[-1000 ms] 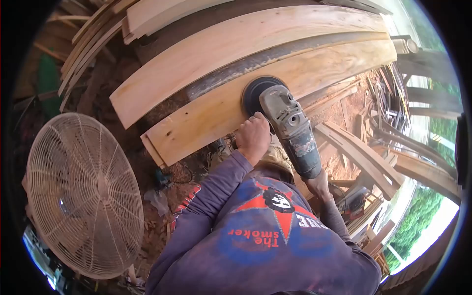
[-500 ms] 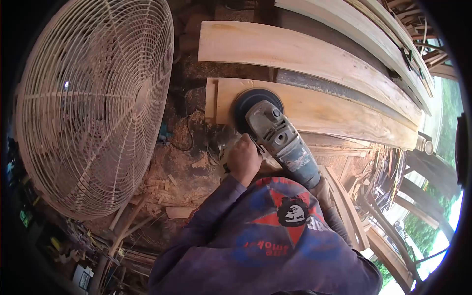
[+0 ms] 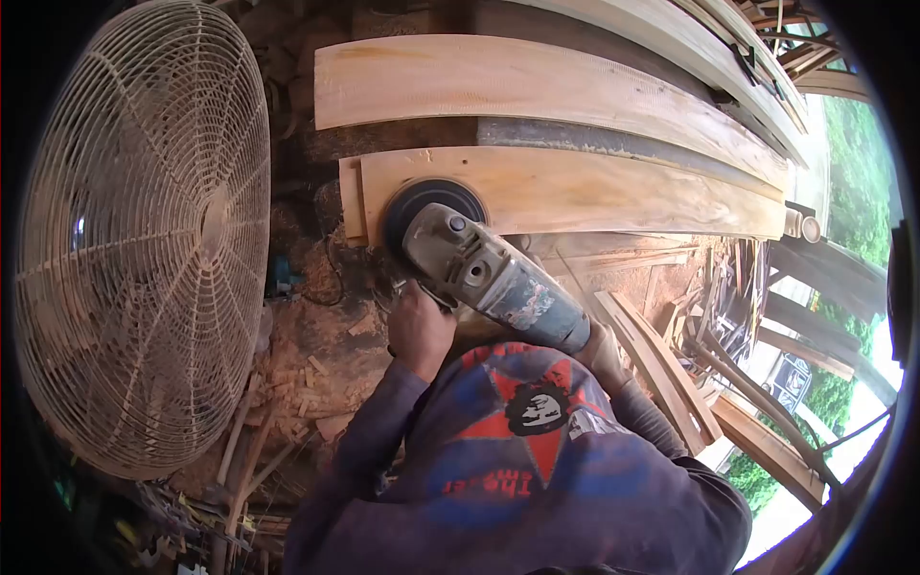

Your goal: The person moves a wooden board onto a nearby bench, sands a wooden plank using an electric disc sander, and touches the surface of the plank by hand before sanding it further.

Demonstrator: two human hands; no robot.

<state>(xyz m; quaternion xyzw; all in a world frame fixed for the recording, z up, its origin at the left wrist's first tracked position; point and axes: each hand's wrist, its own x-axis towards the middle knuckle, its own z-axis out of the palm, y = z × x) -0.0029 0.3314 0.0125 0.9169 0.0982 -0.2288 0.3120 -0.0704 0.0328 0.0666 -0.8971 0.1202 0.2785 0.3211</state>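
Observation:
A grey and blue-green angle sander (image 3: 522, 299) with a round dark disc (image 3: 436, 192) is held between my two hands. Its disc lies over the left end of the nearer wooden board (image 3: 613, 192), overlapping that board's near edge. Closed near the sander's head, my left hand (image 3: 420, 331) grips its side handle, which is mostly hidden by the fingers. My right hand (image 3: 602, 355) wraps the rear end of the sander body, partly hidden behind the shirt. A thin wood strip (image 3: 354, 199) shows at the board's left end.
A large dusty fan (image 3: 144, 240) in a wire cage stands at the left. Beyond the nearer board lies another wide board (image 3: 517, 86), with more long planks (image 3: 661, 48) at the far right. Wood scraps and sawdust (image 3: 307, 383) cover the ground; loose planks (image 3: 661, 369) lean at the right.
The view has shifted, so fan and boards appear farther left. The sander has swung, its rear pointing more to the right, and its disc sits slightly closer to the board's near edge.

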